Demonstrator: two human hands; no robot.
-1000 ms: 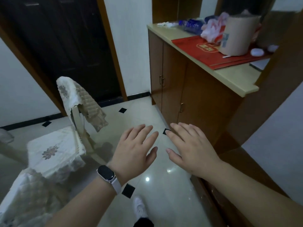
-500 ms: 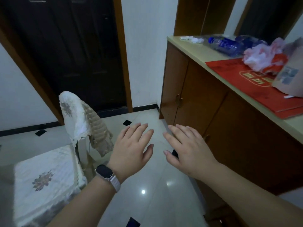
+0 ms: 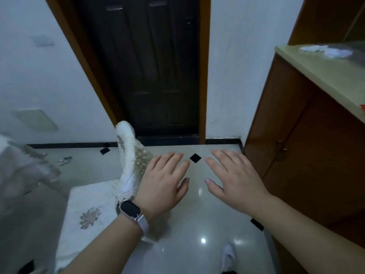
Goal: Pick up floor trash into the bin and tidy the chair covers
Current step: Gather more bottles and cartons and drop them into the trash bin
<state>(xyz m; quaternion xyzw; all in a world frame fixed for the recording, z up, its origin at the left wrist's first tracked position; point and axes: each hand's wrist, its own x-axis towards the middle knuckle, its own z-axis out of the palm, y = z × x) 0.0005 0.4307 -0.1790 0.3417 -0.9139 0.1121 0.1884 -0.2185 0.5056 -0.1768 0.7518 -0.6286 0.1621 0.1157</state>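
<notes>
Here, surroundings: dark door [image 3: 150,66] ahead; wooden cabinet [image 3: 308,139] at right; glossy tiled floor [image 3: 197,224].
Trash: small scrap [image 3: 64,160] on floor far left, well apart from both hands.
Chair cover [image 3: 129,159]: draped on chair back, just behind left hand [image 3: 164,184].
Hands: left hand and right hand [image 3: 235,178] palms down, fingers spread, empty; watch [image 3: 130,209] on left wrist.

White chair cover [image 3: 88,206] with a grey-brown flower; pale floor [image 3: 197,224] with black diamonds; brown cabinet [image 3: 308,147]; dark door [image 3: 150,66].
</notes>
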